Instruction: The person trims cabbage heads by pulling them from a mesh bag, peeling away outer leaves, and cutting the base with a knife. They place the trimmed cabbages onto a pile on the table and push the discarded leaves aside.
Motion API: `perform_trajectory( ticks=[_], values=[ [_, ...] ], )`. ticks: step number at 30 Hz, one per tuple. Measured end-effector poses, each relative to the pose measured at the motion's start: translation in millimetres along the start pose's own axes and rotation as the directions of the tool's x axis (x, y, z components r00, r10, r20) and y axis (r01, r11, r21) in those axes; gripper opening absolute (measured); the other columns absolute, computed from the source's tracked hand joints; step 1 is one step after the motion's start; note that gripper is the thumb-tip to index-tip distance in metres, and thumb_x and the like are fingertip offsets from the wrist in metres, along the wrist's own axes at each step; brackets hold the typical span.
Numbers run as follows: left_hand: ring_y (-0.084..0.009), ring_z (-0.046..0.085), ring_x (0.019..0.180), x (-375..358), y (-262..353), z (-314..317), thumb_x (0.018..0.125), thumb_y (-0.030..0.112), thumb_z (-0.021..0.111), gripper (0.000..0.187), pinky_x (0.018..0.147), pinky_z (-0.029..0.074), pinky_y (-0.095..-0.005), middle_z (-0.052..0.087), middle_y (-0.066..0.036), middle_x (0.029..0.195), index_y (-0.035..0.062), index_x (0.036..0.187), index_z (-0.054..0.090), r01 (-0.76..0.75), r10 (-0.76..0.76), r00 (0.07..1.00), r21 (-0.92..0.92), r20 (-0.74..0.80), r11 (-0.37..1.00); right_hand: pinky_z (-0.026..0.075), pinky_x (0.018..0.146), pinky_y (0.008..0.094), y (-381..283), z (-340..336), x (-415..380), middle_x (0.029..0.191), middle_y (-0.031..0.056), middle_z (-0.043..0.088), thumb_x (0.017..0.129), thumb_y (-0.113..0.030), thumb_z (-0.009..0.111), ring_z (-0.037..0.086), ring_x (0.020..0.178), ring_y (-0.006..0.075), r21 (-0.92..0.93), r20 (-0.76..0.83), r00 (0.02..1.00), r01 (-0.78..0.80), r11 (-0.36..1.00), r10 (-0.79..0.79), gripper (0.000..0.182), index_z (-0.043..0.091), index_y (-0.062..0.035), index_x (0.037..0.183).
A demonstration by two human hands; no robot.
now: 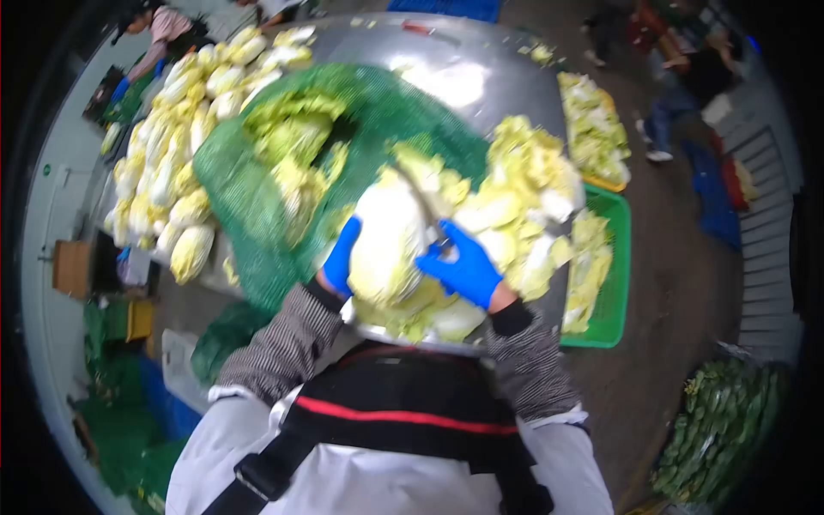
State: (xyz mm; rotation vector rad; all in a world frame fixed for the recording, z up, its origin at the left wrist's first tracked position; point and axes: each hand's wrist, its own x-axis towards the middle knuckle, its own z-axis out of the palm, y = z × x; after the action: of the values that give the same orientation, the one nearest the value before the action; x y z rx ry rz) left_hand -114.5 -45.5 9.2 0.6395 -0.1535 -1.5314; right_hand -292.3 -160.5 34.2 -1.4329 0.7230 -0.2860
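A large napa cabbage (386, 240) stands in front of me near the table's front edge. My left hand (342, 256), in a blue glove, presses against its left side with the fingers wrapped round it. On the other side my right hand (468, 268), also gloved in blue, grips a knife (422, 199) whose curved blade runs up along the cabbage's right side. Loose outer leaves (511, 210) lie heaped to the right, and more are under the cabbage. Beyond my left hand, a green mesh bag (249, 202) lies open with leafy cabbages inside.
Trimmed cabbages (163, 163) are piled at the left on the metal table (352, 43). A green crate (620, 283) and a yellow crate (614, 112) of leaves stand along the right edge. A red-handled tool (418, 28) lies at the far side. One person (167, 30) works at upper left.
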Motion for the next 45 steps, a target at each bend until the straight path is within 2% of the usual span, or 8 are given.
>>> perform_trajectory(
  ticks=[13,21,25,28,29,35,40,45],
  values=[
    [-0.0305,0.043,0.119,16.1,-2.5,-4.3,0.087,0.048,0.042,0.066,0.102,0.032,-0.0438,0.040,-0.015,0.133,0.0055,0.135,0.029,0.089,-0.091,0.996,0.256,-0.006,0.963,0.049,0.052,0.0279,-1.8,-2.8,-7.9,0.082,0.0082,0.057,0.072,-0.020,0.063,0.055,0.059,0.0137,-0.255,-0.110,0.989,0.069,0.964,-0.100,0.067,0.033,-0.0128,0.132],
    [-0.0283,0.043,0.119,25.8,-5.9,-11.5,0.089,0.046,0.038,0.059,0.102,0.032,-0.0416,0.042,-0.013,0.132,0.0065,0.133,0.034,0.158,-0.162,0.983,0.047,0.088,0.986,0.045,0.041,0.0220,42.3,-36.6,10.8,0.077,0.0005,0.048,0.078,-0.011,0.056,0.048,0.055,0.0069,0.107,0.006,0.993,0.117,0.987,-0.118,0.052,0.043,-0.0126,0.128],
    [-0.0298,0.046,0.116,16.0,-2.9,9.7,0.090,0.043,0.037,0.056,0.099,0.036,-0.0440,0.046,-0.019,0.126,0.0041,0.131,0.037,-0.279,0.154,0.925,0.343,0.348,0.897,0.045,0.080,0.0275,37.7,-51.7,8.6,0.101,0.0073,0.060,0.080,-0.006,0.053,0.053,0.090,0.0102,0.298,0.027,0.994,0.095,0.950,-0.107,0.030,0.054,0.0024,0.109],
    [-0.0344,0.046,0.114,25.5,-3.0,2.0,0.088,0.046,0.040,0.061,0.097,0.037,-0.0467,0.045,-0.024,0.124,0.0019,0.130,0.037,0.070,-0.058,0.985,-0.072,0.162,0.995,0.046,0.079,0.0362,50.8,-55.9,21.2,0.108,0.0184,0.056,0.073,-0.017,0.060,0.057,0.093,0.0333,-0.469,-0.262,0.958,-0.232,0.852,0.117,0.050,0.046,-0.0021,0.119],
    [-0.0355,0.047,0.113,26.2,-2.7,7.4,0.085,0.051,0.043,0.067,0.097,0.037,-0.0475,0.044,-0.024,0.125,0.0036,0.132,0.035,0.076,-0.054,0.989,-0.154,0.139,0.985,0.047,0.067,0.0294,64.3,-54.7,17.9,0.088,0.0093,0.060,0.074,-0.013,0.059,0.058,0.073,0.0148,-0.818,-0.342,0.889,-0.121,0.563,-0.305,0.053,0.043,-0.0078,0.124],
    [-0.0299,0.045,0.117,23.2,-5.0,8.4,0.087,0.046,0.045,0.063,0.100,0.034,-0.0437,0.041,-0.016,0.132,0.0058,0.134,0.031,0.081,-0.064,0.994,-0.210,0.087,0.974,0.047,0.069,0.0335,-18.3,-13.2,-7.1,0.080,0.0130,0.062,0.073,-0.045,0.065,0.061,0.074,0.0255,-0.437,-0.203,0.965,0.061,0.898,-0.164,0.064,0.048,-0.0032,0.119],
    [-0.0253,0.046,0.116,30.3,-12.7,7.8,0.087,0.028,0.052,0.058,0.098,0.037,-0.0364,0.044,-0.015,0.128,0.0001,0.133,0.030,-0.118,0.122,0.992,0.244,-0.004,0.963,0.048,0.073,0.0367,-28.5,4.3,-7.7,0.092,0.0166,0.062,0.072,-0.045,0.065,0.061,0.083,0.0308,-0.610,-0.157,0.973,0.040,0.792,-0.170,0.070,0.042,-0.0038,0.124],
    [-0.0253,0.035,0.123,35.1,-22.3,-12.7,0.075,0.021,0.069,0.076,0.103,0.028,-0.0352,0.037,-0.015,0.132,-0.0009,0.134,0.026,-0.350,0.457,0.879,0.832,0.134,0.429,0.048,0.074,0.0379,11.4,2.4,2.2,0.094,0.0179,0.061,0.070,-0.041,0.065,0.060,0.086,0.0349,-0.461,-0.165,0.975,0.054,0.886,-0.146,0.074,0.036,-0.0055,0.128]
  ],
)
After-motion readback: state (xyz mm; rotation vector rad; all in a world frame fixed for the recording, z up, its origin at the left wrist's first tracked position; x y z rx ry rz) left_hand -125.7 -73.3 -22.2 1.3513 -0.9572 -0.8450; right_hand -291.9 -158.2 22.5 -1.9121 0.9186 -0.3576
